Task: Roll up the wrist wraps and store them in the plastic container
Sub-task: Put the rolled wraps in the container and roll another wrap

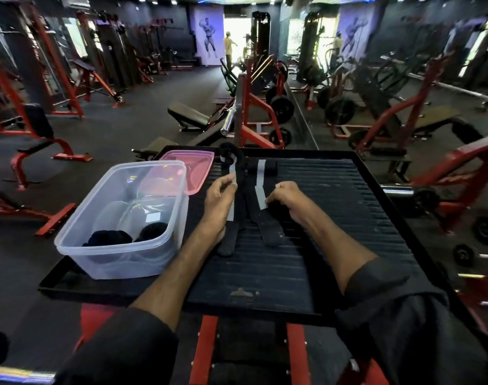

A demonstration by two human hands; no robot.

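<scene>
Two black wrist wraps with grey strips lie lengthwise on the ribbed black platform (334, 218). My left hand (219, 195) rests on the left wrap (227, 243), its fingers pinching the grey strip near the top. My right hand (286, 197) grips the black fabric of the right wrap (269, 232) beside its grey strip. A clear plastic container (120, 262) stands at the platform's left, with two rolled black wraps (108, 238) in its near end. Its pink lid (194, 169) lies behind it.
A rolled black wrap (231, 151) and another dark bundle (262, 166) sit at the platform's far edge. Red gym machines, benches and weight plates (281, 108) surround the platform. A mirror wall runs along the right. A person (228, 48) stands far off by the bright doorway.
</scene>
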